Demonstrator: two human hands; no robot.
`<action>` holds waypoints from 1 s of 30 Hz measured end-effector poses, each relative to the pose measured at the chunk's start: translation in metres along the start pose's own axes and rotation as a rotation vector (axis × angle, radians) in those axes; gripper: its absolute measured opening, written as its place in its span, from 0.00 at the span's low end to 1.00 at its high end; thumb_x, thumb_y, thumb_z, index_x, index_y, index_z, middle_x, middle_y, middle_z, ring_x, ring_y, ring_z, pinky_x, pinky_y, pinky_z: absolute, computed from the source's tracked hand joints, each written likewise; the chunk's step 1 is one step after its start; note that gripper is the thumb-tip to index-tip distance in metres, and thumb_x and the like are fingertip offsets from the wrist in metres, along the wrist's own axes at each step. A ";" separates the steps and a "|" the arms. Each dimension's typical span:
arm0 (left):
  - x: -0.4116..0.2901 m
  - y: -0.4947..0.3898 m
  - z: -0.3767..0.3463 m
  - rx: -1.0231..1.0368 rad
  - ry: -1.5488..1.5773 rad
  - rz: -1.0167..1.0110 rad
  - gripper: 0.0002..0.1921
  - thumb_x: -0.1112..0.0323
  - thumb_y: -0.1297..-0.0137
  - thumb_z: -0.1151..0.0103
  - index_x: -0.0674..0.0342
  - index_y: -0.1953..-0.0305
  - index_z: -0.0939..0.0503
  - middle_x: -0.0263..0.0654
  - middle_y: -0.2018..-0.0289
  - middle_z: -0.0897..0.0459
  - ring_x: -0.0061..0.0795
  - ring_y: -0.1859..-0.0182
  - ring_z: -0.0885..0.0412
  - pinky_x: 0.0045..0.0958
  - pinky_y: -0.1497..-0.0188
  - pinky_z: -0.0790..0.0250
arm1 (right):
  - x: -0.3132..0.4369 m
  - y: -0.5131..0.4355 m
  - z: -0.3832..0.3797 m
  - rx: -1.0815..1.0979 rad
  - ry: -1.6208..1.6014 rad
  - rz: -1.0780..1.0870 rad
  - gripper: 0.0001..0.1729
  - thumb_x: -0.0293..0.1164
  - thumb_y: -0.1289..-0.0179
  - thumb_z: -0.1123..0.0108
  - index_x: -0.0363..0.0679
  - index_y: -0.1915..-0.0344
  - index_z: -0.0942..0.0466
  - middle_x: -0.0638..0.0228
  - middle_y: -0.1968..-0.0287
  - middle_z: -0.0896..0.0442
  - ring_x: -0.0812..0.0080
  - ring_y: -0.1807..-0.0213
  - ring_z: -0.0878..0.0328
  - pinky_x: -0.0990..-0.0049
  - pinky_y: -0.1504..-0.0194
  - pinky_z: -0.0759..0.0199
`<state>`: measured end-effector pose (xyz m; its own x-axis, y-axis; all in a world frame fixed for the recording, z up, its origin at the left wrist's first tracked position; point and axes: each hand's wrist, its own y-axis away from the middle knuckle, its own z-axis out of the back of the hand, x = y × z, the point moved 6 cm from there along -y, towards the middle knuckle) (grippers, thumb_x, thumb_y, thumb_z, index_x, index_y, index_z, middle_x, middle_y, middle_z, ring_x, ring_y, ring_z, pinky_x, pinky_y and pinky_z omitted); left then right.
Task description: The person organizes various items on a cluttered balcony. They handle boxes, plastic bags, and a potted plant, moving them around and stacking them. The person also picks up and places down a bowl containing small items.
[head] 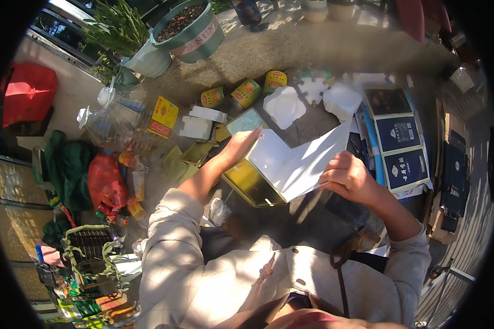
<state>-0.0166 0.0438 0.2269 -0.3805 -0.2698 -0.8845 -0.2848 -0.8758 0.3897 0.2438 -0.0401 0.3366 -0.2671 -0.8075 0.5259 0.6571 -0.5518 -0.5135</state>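
Observation:
Between both hands a gold-edged box with a white lining lies tilted, its white sheet-like flap spread out to the right. My left hand grips the box's upper left edge, thumb on top. With bent fingers my right hand holds the lower right edge of the white flap. Just beyond the left hand is a pale green panel. Gold box parts lie left of that hand. What the left fingers touch beneath the box is hidden.
White foam pieces and several yellow-green cans lie ahead by a stone ledge. Flattened dark blue box panels are stacked at right. Clear plastic bottles and a red bag stand at left, potted plants above.

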 end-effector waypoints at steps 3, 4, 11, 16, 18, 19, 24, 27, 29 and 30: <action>-0.004 -0.012 -0.006 0.035 -0.356 -0.173 0.18 0.53 0.33 0.50 0.65 0.60 0.23 0.39 0.68 0.20 0.22 0.64 0.25 0.24 0.58 0.33 | -0.010 -0.008 -0.013 0.097 -0.180 -0.058 0.07 0.30 0.51 0.35 0.43 0.70 0.23 0.68 0.72 0.23 0.64 0.65 0.26 0.68 0.61 0.33; -0.019 -0.007 -0.010 -0.019 -0.277 -0.264 0.17 0.54 0.36 0.45 0.65 0.59 0.24 0.38 0.67 0.20 0.28 0.60 0.24 0.27 0.51 0.34 | -0.008 -0.014 -0.013 0.103 -0.241 -0.027 0.07 0.28 0.50 0.35 0.40 0.70 0.22 0.66 0.71 0.22 0.63 0.66 0.25 0.69 0.60 0.34; -0.093 0.049 -0.091 0.457 -0.762 -0.989 0.21 0.44 0.45 0.41 0.58 0.69 0.20 0.37 0.71 0.19 0.39 0.59 0.23 0.36 0.56 0.33 | -0.012 -0.024 -0.006 0.147 -0.203 0.000 0.07 0.27 0.49 0.37 0.41 0.68 0.23 0.66 0.68 0.22 0.63 0.64 0.25 0.68 0.61 0.31; -0.061 0.045 -0.070 0.435 -0.926 -0.697 0.14 0.54 0.47 0.37 0.58 0.69 0.22 0.36 0.70 0.20 0.40 0.65 0.22 0.36 0.60 0.30 | -0.024 -0.011 0.034 -0.010 -0.147 -0.121 0.07 0.23 0.52 0.35 0.38 0.70 0.23 0.65 0.70 0.22 0.64 0.66 0.25 0.70 0.64 0.31; -0.057 0.038 -0.071 0.351 -0.928 -0.723 0.15 0.51 0.47 0.39 0.58 0.73 0.23 0.36 0.74 0.21 0.41 0.68 0.22 0.37 0.65 0.30 | -0.030 -0.002 0.047 0.002 -0.160 -0.176 0.06 0.24 0.52 0.35 0.38 0.71 0.23 0.64 0.70 0.22 0.65 0.66 0.25 0.70 0.63 0.30; -0.055 0.036 -0.072 0.311 -0.926 -0.731 0.16 0.50 0.47 0.40 0.58 0.74 0.24 0.37 0.76 0.21 0.42 0.70 0.22 0.37 0.67 0.30 | -0.032 0.000 0.050 0.071 -0.274 -0.248 0.06 0.26 0.51 0.36 0.38 0.72 0.23 0.65 0.70 0.22 0.67 0.66 0.25 0.71 0.63 0.31; -0.073 0.031 -0.057 -0.011 -0.984 -0.975 0.14 0.56 0.50 0.37 0.58 0.80 0.28 0.35 0.81 0.25 0.38 0.73 0.23 0.35 0.71 0.30 | -0.048 0.029 0.024 0.396 -0.703 -0.571 0.26 0.47 0.37 0.54 0.33 0.73 0.23 0.63 0.70 0.22 0.70 0.66 0.24 0.74 0.62 0.32; -0.080 0.033 -0.065 -0.114 -1.107 -1.094 0.15 0.54 0.52 0.35 0.55 0.81 0.27 0.30 0.82 0.25 0.31 0.75 0.23 0.29 0.71 0.30 | -0.066 0.053 -0.023 0.478 -0.534 -0.691 0.19 0.44 0.38 0.46 0.37 0.66 0.24 0.66 0.68 0.21 0.73 0.64 0.24 0.76 0.58 0.33; -0.088 0.038 -0.073 -0.092 -1.100 -1.146 0.16 0.52 0.53 0.35 0.54 0.82 0.28 0.29 0.82 0.26 0.30 0.76 0.24 0.29 0.71 0.31 | -0.057 0.050 -0.040 0.537 -0.473 -0.682 0.21 0.42 0.45 0.39 0.38 0.57 0.27 0.66 0.58 0.24 0.70 0.61 0.24 0.74 0.56 0.32; -0.089 0.039 -0.074 -0.074 -1.107 -1.140 0.16 0.51 0.53 0.35 0.54 0.82 0.28 0.29 0.82 0.26 0.30 0.76 0.24 0.29 0.72 0.32 | -0.054 0.046 -0.049 0.561 -0.394 -0.708 0.23 0.41 0.46 0.38 0.38 0.55 0.28 0.65 0.55 0.25 0.67 0.59 0.24 0.72 0.55 0.32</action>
<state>0.0708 0.0043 0.3014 -0.4407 0.8954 -0.0635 -0.8270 -0.4325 -0.3592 0.2537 -0.0324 0.2516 -0.5405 -0.1456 0.8287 0.7025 -0.6201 0.3492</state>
